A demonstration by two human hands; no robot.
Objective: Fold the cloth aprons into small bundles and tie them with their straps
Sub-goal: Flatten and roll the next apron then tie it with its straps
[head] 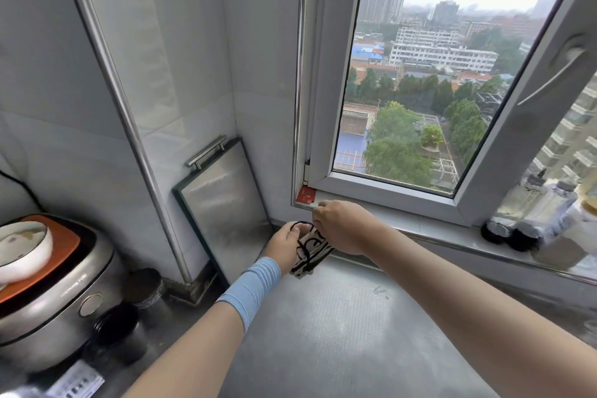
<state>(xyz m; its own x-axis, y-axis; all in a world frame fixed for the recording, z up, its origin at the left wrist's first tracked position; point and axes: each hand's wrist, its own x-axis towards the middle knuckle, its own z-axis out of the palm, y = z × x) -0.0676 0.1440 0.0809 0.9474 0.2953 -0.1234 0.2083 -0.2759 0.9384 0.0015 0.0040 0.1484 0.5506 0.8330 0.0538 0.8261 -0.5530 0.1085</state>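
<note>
A small folded apron bundle (310,252), pale cloth with black markings, is held above the grey counter near the window corner. A thin black strap (302,223) loops over its top. My left hand (284,247), with a light blue wrist sleeve, grips the bundle from the left. My right hand (342,224) reaches over from the right, its fingers curled round the bundle's upper part and the strap. The rest of the bundle is hidden behind my right hand.
A steel tray (223,194) leans on the wall behind my hands. A rice cooker (51,294) with a bowl on it and dark jars (145,287) stand at left. Bottles (529,216) sit on the window sill (436,229) at right. The window sash (517,126) stands ajar.
</note>
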